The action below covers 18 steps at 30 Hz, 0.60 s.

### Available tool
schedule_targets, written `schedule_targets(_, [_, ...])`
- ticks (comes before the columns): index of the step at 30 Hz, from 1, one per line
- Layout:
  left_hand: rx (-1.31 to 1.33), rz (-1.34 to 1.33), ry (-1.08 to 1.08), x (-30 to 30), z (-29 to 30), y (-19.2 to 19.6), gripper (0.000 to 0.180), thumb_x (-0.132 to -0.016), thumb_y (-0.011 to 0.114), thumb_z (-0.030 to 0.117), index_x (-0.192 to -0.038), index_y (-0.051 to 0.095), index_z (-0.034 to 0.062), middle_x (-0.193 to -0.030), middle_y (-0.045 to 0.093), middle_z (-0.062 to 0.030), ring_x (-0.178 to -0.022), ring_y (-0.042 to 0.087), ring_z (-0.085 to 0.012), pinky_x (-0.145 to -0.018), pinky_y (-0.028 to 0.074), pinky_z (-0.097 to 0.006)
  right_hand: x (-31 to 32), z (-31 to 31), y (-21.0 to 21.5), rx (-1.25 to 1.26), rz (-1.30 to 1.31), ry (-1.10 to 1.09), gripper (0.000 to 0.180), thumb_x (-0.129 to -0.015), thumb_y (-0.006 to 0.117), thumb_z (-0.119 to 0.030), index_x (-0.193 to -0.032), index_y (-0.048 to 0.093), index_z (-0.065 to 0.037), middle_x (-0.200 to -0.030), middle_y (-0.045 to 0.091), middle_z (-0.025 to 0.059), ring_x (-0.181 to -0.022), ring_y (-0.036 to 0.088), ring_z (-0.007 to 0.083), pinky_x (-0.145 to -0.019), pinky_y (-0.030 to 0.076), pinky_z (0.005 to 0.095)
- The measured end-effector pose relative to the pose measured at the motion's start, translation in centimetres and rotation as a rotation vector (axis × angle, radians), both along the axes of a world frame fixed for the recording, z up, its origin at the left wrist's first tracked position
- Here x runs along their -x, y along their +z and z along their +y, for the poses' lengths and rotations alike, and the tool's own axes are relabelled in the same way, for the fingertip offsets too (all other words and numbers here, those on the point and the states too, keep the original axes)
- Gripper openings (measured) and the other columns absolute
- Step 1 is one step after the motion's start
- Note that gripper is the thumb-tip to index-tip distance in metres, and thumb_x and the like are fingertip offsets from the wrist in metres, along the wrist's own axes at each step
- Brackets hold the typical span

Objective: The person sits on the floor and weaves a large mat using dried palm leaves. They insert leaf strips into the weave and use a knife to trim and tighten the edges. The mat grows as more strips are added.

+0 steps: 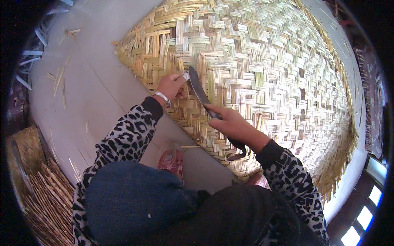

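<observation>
Woven bamboo mat (262,74) lies on the floor (94,98); right hand (232,123) clamped on a knife (199,88), left hand (170,85) pinching a strip at its edge.

A wide woven mat (262,74) lies on the floor (94,102) ahead of the person. On its near edge, the left hand (170,85) sits left of the right hand (232,123), a knife (201,92) between them. More woven pieces (45,192) lie far left.

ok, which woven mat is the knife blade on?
The big pale woven mat spread on the floor, under the knife and both hands. The darker stacked mats at lower left lie untouched.
</observation>
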State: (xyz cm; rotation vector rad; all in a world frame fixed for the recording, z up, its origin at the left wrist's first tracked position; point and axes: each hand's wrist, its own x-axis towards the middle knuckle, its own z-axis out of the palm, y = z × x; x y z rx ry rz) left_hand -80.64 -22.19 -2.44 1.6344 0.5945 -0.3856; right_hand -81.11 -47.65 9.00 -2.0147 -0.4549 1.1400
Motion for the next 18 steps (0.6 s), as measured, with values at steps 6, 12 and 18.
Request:
schedule_targets(6, [0.302, 0.003, 0.153, 1.1, 1.1, -0.4, 0.025, -0.097, 0.066, 0.028, -0.112, 0.067, 0.0069, -0.082, 0.064, 0.0003, -0.067, 0.066, -0.0118, -0.056, 0.051, -0.026, -1.7, 1.4, 0.3, 0.073, -0.078, 0.125, 0.059, -0.088, 0.060, -0.032, -0.138, 0.055, -0.002, -0.089, 0.066, 0.0196, -0.082, 0.064, 0.0284, -0.077, 0.052, 0.0380])
schedule_targets(12, [0.463, 0.042, 0.276, 0.8, 1.2, -0.5, 0.023, -0.093, 0.070, 0.023, -0.107, 0.065, 0.0065, -0.085, 0.066, -0.0024, -0.071, 0.066, -0.0135, -0.060, 0.051, -0.027, -4.8, 2.2, 1.2, -0.002, 0.108, 0.139, 0.061, -0.087, 0.063, -0.030, -0.139, 0.054, 0.001, -0.081, 0.063, 0.0076, -0.071, 0.059, 0.0178, -0.070, 0.051, 0.0330])
schedule_targets(18, [0.430, 0.103, 0.262, 0.5, 1.0, 0.8, 0.024, -0.092, 0.071, 0.026, -0.103, 0.065, 0.0059, -0.084, 0.065, -0.0026, -0.072, 0.067, -0.0149, -0.061, 0.052, -0.029, -3.1, 2.6, 1.0, 0.116, -0.010, 0.110, 0.061, -0.086, 0.063, -0.031, -0.139, 0.056, -0.002, -0.080, 0.068, 0.0157, -0.071, 0.066, 0.0229, -0.072, 0.053, 0.0349])
